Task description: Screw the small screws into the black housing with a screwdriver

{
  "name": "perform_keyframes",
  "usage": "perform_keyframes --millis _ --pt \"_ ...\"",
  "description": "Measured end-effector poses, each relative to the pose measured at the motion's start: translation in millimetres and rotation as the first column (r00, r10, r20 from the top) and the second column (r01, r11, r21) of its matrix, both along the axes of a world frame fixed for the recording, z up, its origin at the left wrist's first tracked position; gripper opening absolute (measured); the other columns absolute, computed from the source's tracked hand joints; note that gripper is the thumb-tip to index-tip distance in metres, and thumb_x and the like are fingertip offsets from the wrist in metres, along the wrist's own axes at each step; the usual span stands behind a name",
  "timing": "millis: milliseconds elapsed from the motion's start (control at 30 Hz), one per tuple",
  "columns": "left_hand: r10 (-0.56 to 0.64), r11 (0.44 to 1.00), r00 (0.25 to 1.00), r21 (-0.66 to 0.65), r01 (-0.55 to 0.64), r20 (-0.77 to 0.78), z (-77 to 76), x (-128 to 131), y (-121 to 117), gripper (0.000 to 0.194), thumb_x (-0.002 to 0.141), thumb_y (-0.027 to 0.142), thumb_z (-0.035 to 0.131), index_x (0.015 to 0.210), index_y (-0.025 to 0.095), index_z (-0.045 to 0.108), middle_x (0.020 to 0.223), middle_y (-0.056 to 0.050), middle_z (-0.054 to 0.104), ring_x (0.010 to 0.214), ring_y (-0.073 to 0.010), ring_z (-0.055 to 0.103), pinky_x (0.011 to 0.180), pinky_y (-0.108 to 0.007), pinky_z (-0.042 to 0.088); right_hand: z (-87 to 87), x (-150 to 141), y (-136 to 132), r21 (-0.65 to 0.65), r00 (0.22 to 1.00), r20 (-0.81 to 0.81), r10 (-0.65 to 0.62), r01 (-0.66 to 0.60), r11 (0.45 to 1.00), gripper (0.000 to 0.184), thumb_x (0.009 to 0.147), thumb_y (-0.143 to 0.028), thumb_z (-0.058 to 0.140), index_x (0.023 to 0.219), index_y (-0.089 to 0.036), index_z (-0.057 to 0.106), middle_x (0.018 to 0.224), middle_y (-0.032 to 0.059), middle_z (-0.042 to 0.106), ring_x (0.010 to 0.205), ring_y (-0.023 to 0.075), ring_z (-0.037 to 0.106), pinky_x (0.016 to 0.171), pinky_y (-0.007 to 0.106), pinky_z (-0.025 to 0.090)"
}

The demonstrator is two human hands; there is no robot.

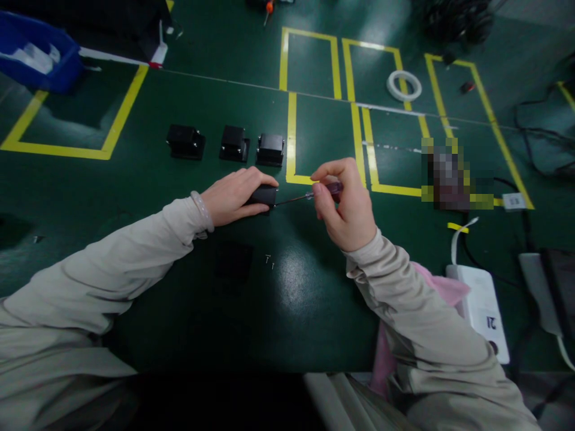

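My left hand (237, 194) grips a small black box-shaped part (264, 195) against the green table, fingers on its far side and thumb on the near side. My right hand (345, 206) is closed round the handle of a screwdriver (309, 195). The screwdriver's tip meets the right end of the black part, near a small screw. Beyond the hands stand three similar black parts, the left one (184, 142), the middle one (234, 143) and the right one (270, 149). Loose small screws (268, 258) lie nearer to me, beside a flat dark piece (234, 261).
Yellow tape (291, 137) marks rectangles on the table. A white tape roll (404, 85) lies at the back right. At the right are a white power strip (483, 305) and cables. A blue bin (40, 57) stands at the far left; an orange-handled screwdriver (269, 8) lies at the back.
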State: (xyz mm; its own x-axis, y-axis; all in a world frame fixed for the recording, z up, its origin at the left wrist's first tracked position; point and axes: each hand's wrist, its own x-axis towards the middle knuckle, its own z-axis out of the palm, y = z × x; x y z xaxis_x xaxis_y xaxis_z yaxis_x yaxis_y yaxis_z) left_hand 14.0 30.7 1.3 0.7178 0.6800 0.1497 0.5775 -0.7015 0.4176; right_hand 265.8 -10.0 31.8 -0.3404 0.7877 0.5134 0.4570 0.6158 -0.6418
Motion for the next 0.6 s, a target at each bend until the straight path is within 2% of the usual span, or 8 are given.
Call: perform_keyframes --millis 133,300,500,600 --pt "0.009 1.000 1.000 -0.014 -0.010 -0.016 1.6 0.1 0.2 0.045 0.094 0.035 0.061 0.134 0.014 0.054 0.124 -0.013 0.063 0.108 -0.0278 0.062 0.096 -0.045 0.050 2.6 0.3 -0.4 0.002 1.000 0.013 -0.006 0.006 1.000 0.017 0.104 -0.035 0.044 0.100 -0.021 0.053 0.090 0.0012 0.061 0.079 0.0113 0.065 0.070 0.028 0.054" --pt "-0.003 1.000 1.000 -0.009 0.002 -0.016 2.6 0.6 0.1 0.045 0.094 0.035 0.060 0.133 0.014 0.054 0.123 -0.014 0.064 0.109 -0.0283 0.062 0.097 -0.046 0.050 4.5 -0.3 -1.7 -0.015 1.000 0.011 -0.021 0.021 1.000 0.024 0.103 -0.042 0.047 0.092 -0.022 0.053 0.080 -0.0011 0.061 0.067 0.0094 0.060 0.064 0.027 0.051" --pt "-0.002 1.000 1.000 -0.010 0.002 -0.015 2.6 0.4 0.2 0.047 0.093 0.035 0.060 0.134 0.013 0.054 0.123 -0.014 0.063 0.108 -0.0286 0.062 0.097 -0.046 0.050 0.6 0.2 0.1 -0.018 1.000 -0.008 -0.010 0.010 1.000 0.019 0.105 -0.038 0.042 0.104 -0.022 0.052 0.090 0.0009 0.061 0.071 0.0099 0.061 0.067 0.028 0.053" --pt "-0.008 1.000 1.000 -0.012 0.008 -0.019 4.2 0.5 -0.2 0.047 0.094 0.035 0.060 0.134 0.012 0.054 0.123 -0.014 0.063 0.109 -0.0289 0.062 0.097 -0.046 0.051 1.2 0.4 1.0 0.001 1.000 -0.001 -0.005 0.005 1.000 0.019 0.105 -0.038 0.041 0.104 -0.022 0.052 0.091 0.0021 0.061 0.075 0.0111 0.063 0.068 0.029 0.054"
